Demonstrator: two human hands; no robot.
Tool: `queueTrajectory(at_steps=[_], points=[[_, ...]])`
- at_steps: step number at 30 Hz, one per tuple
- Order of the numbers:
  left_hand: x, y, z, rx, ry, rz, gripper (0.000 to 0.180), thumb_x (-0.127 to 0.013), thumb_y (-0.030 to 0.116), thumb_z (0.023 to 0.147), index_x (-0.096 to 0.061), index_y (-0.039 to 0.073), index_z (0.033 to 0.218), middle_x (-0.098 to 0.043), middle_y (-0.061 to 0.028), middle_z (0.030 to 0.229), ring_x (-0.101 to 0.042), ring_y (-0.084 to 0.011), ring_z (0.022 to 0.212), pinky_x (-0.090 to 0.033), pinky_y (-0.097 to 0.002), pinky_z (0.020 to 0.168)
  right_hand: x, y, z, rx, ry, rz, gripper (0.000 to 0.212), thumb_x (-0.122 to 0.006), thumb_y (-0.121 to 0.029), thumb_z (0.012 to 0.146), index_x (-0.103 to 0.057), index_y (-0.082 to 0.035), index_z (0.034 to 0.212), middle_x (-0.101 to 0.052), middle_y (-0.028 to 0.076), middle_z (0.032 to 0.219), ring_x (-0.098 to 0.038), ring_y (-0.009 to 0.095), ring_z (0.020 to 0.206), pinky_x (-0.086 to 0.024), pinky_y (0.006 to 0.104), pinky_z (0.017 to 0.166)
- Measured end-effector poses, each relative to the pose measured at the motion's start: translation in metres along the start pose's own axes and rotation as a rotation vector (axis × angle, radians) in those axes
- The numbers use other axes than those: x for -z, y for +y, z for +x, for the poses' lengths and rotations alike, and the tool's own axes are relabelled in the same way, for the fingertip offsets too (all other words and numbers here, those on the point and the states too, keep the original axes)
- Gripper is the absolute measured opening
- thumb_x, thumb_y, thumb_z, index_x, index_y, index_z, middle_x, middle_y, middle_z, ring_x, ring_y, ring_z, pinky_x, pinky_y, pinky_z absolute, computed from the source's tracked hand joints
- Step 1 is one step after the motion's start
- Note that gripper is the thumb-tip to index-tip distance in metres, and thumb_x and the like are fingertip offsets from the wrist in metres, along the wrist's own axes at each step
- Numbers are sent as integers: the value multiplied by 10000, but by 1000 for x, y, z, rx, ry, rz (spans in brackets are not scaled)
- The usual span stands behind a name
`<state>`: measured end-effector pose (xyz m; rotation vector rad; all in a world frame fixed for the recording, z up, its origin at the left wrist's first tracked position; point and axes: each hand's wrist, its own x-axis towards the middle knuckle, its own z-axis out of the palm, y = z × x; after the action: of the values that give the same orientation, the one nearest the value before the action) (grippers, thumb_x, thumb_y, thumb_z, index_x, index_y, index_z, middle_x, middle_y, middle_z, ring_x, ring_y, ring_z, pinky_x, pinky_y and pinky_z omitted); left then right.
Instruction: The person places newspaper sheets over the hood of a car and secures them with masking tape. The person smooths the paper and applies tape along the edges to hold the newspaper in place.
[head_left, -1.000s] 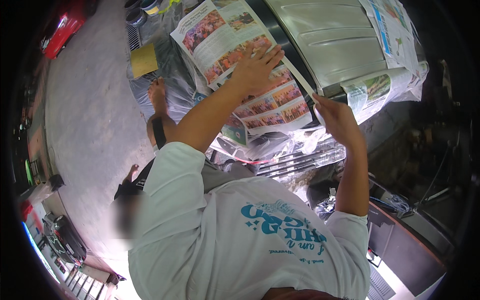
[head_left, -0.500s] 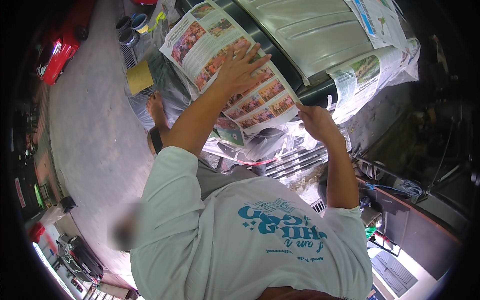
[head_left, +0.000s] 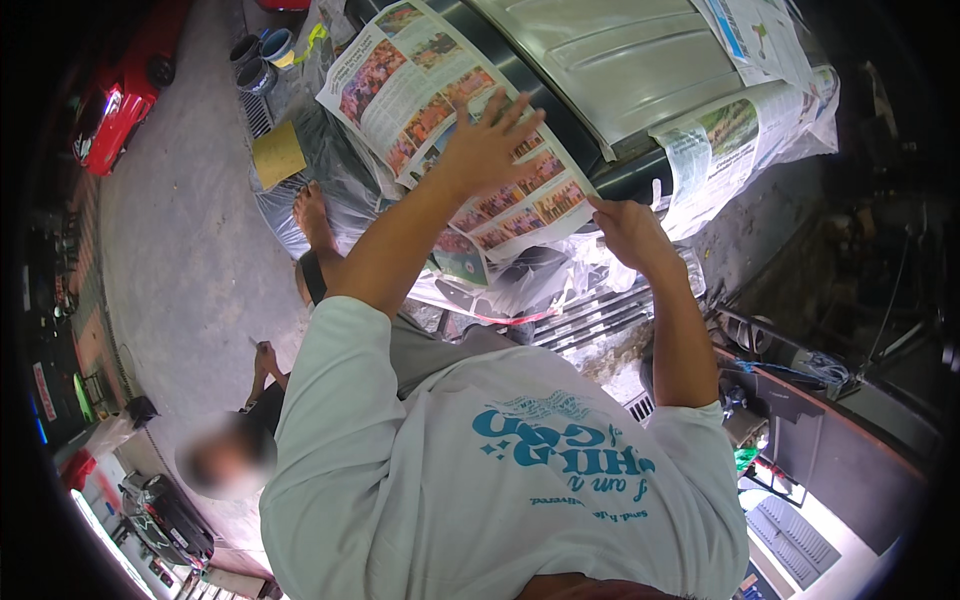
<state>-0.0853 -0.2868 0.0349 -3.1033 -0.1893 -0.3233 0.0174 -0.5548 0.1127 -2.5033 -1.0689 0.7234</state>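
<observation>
The grey car body panel (head_left: 640,60) spans the far side of the scene. A newspaper sheet (head_left: 420,90) lies over its left part, with crumpled clear plastic sheeting (head_left: 520,280) hanging just below it. A second newspaper sheet (head_left: 740,130) covers the panel's right edge. The left hand (head_left: 490,150) lies flat on the first sheet, fingers spread, gripping nothing. The right hand (head_left: 630,235) is at the sheet's near right corner, fingers curled and pinching its edge. On the concrete floor (head_left: 190,260) at left: a yellow card (head_left: 278,155) and a bare foot (head_left: 312,215).
</observation>
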Motion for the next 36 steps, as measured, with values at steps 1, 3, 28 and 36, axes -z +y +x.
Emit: queueTrajectory(at_steps=[1, 3, 28, 36], points=[[-5, 7, -3, -37, 19, -32, 746, -447, 690, 1023, -393, 280, 1644, -277, -94, 1748, -250, -392, 1601, -95, -786, 1205, 1, -1, 0, -1, -2, -4, 352, -574, -217, 1006, -747, -119, 1296, -704, 322, 913, -703, 497, 885, -569, 547, 860], [-16, 26, -9, -114, 54, -99, 739, -430, 693, 1029, -395, 282, 1643, -280, -92, 1747, -251, -400, 1599, -88, -815, 1184, 2, -3, 0, -7, -6, -12, 349, -572, -212, 1008, -748, -123, 1296, -705, 321, 914, -704, 496, 887, -569, 551, 858], [4, 74, -17, 1, 77, -107, 664, -414, 665, 1042, -459, 312, 1602, -342, -87, 1714, -260, -391, 1591, -124, -830, 1165, -1, 7, -4, 12, -1, -30, 395, -558, -232, 1037, -676, -139, 1402, -725, 272, 843, -756, 406, 851, -584, 494, 832], [-1, 90, -32, -177, 35, -109, 611, -488, 598, 1047, -461, 334, 1597, -345, 16, 1721, -262, -317, 1598, -118, -810, 1195, -9, 22, 3, 66, 7, 1, 377, -564, -267, 1036, -709, -124, 1354, -725, 306, 967, -723, 475, 908, -578, 540, 847]])
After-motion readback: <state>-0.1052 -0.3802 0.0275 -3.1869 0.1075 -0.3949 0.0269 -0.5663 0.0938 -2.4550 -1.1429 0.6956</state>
